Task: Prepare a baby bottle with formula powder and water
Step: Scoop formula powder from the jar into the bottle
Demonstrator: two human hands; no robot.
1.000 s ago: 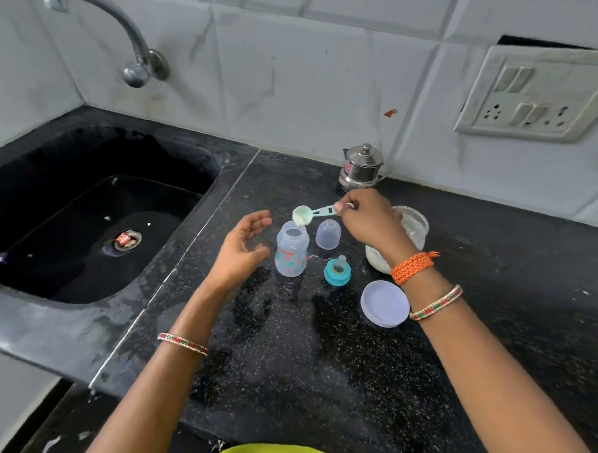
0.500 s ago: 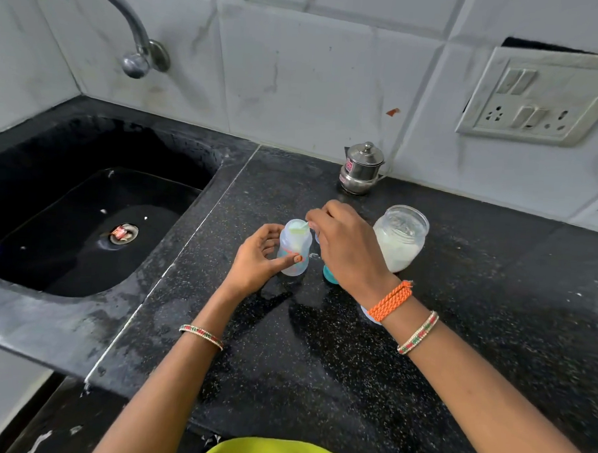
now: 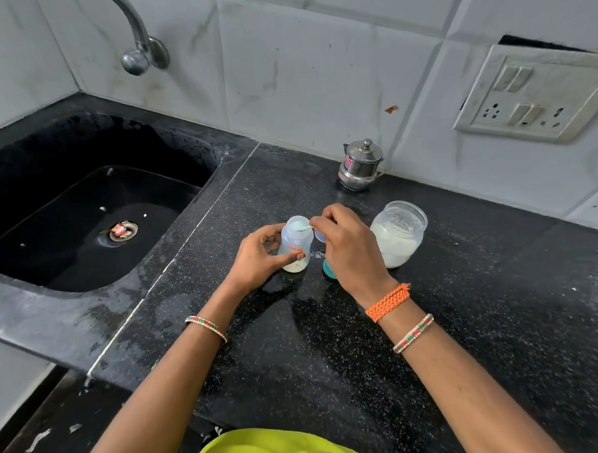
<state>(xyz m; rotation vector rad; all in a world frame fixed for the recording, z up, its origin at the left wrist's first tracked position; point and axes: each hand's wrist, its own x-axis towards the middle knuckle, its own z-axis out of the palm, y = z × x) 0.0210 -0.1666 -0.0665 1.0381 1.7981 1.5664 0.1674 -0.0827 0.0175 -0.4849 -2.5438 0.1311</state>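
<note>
Dosing powder is where you are: your right hand (image 3: 349, 249) pinches the scoop (image 3: 303, 227) handle between thumb and fingertips, with the bowl tipped over the open mouth of the baby bottle (image 3: 296, 247). Your left hand (image 3: 259, 257) curls round the bottle from the left, thumb across its front, steadying it upright on the counter (image 3: 457, 336). White powder sits at the bottle's bottom, so at least some is in; scoop count I can't tell. Left to do, by my read: finish dosing, add water, fit the teal nipple ring (image 3: 329, 270) that's mostly hidden under your right hand, then shake. Clear cap (image 3: 320, 236) is just behind that hand. Powder jar (image 3: 398, 234) stands open just right of it, near enough to knock on the way back. Sink (image 3: 85, 217) edge is well apart to the left, tap (image 3: 133, 54) above it. Steel pot (image 3: 360, 167) sits at the back wall. Front counter between your arms is bare room for moving.
</note>
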